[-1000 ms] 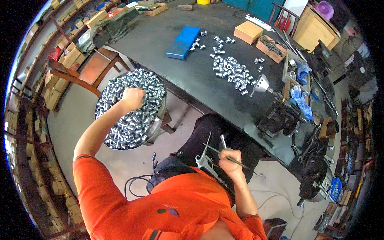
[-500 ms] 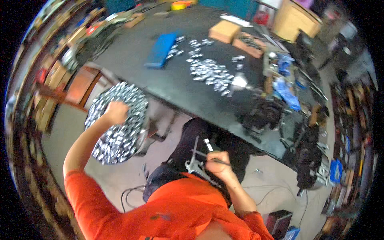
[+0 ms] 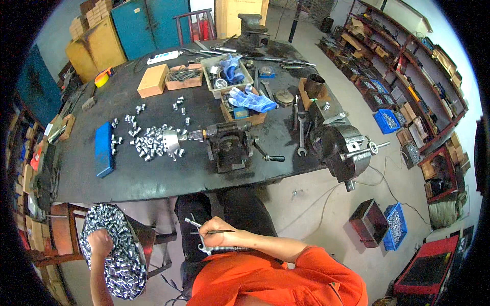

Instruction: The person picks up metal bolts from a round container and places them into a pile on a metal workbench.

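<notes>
At the bench (image 3: 132, 188), held a tube (image 3: 192, 222) in right hand (image 3: 218, 233); curled left hand (image 3: 100, 241), with contents unclear, over fittings (image 3: 122, 275), near left.

Head view, from the left one of two wide fisheye cameras worn side by side on the person's head. The lens faces downward and forward. Nearest to it is the orange shirt (image 3: 255, 273) at the lower edge; the left hand (image 3: 101, 242) falls at lower left, the right hand (image 3: 213, 232) just below centre. The dark workbench (image 3: 140, 178) spans the middle distance, with teal cabinets (image 3: 150, 21) beyond. Straight edges, including the shelves (image 3: 408, 66) at right, bend toward the rim.
</notes>
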`<move>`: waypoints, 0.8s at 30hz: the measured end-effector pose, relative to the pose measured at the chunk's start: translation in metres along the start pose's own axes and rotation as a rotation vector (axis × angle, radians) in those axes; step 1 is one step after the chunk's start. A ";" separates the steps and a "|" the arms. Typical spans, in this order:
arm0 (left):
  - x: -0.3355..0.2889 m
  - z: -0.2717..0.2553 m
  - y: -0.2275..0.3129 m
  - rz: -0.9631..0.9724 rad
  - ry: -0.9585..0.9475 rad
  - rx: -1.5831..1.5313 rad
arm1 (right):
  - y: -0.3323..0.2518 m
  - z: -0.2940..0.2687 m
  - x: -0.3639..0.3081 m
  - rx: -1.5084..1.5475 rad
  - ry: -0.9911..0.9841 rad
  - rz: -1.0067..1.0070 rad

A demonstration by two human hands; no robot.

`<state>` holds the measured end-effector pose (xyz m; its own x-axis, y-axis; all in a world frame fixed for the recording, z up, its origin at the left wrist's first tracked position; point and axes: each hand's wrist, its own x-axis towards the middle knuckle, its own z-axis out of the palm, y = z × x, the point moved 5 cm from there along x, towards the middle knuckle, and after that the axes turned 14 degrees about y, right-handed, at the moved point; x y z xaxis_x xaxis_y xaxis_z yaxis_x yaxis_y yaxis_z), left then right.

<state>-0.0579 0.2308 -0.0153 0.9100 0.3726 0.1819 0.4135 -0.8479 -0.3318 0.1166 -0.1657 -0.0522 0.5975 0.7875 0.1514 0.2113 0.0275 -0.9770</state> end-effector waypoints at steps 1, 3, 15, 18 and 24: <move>-0.001 -0.015 0.001 -0.027 0.149 -0.152 | -0.005 -0.002 0.000 0.014 0.018 -0.024; -0.005 -0.041 0.012 -0.106 0.326 -0.487 | -0.015 0.003 0.003 0.058 0.007 -0.066; -0.013 -0.078 0.224 -0.577 -0.543 -2.194 | -0.044 0.016 -0.003 -0.083 -0.017 -0.156; -0.019 -0.063 0.240 -0.602 -0.682 -2.397 | -0.046 0.015 0.002 -0.104 0.004 -0.212; -0.016 -0.059 0.235 -0.654 -0.583 -2.276 | -0.040 0.017 0.004 -0.067 -0.040 -0.165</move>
<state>0.0227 0.0031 -0.0422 0.8122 0.3258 -0.4839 0.2270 0.5876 0.7766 0.0976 -0.1536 -0.0155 0.5193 0.7998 0.3013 0.3558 0.1182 -0.9270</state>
